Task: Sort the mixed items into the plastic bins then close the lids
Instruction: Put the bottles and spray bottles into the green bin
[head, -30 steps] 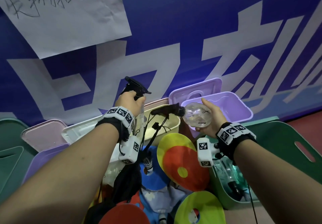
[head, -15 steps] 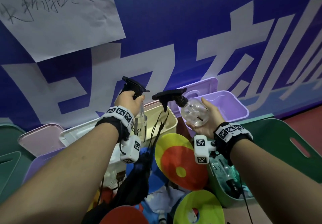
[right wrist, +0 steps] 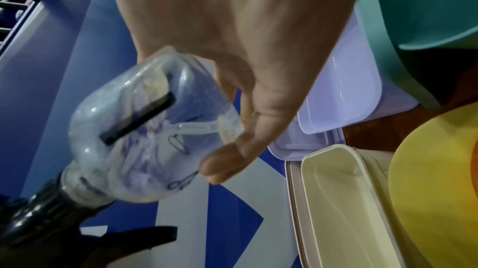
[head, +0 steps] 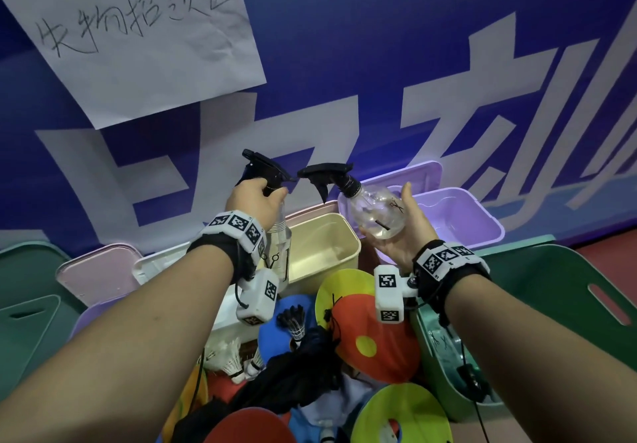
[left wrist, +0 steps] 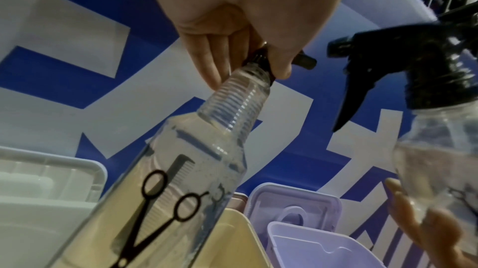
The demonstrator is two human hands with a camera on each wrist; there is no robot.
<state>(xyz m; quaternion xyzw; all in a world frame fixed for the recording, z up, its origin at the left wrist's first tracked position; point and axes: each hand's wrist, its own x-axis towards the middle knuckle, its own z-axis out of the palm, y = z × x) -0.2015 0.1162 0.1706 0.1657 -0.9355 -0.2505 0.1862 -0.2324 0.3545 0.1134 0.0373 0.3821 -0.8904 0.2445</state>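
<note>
My left hand (head: 256,196) (left wrist: 248,47) grips the black trigger neck of a tall clear spray bottle (head: 280,242) (left wrist: 181,170) printed with scissors, which hangs upright over the near edge of the cream bin (head: 348,235). My right hand (head: 405,225) (right wrist: 232,88) cradles a round clear spray bottle (head: 374,213) (right wrist: 145,139), tilted with its black trigger head pointing left, above the gap between the cream bin and the purple bin (head: 482,225). The two trigger heads nearly touch.
A mint green bin (head: 434,366) with bottles inside stands at the lower right, and a green lid (head: 565,291) leans beside it. Coloured discs (head: 365,335), shuttlecocks (head: 234,363) and dark cloth lie piled below my wrists. White (head: 162,263) and pink (head: 96,270) lids lean left against the blue banner.
My right hand has raised the round bottle and tipped its trigger head upward, closer to the left bottle. My left hand has lifted its bottle slightly.
</note>
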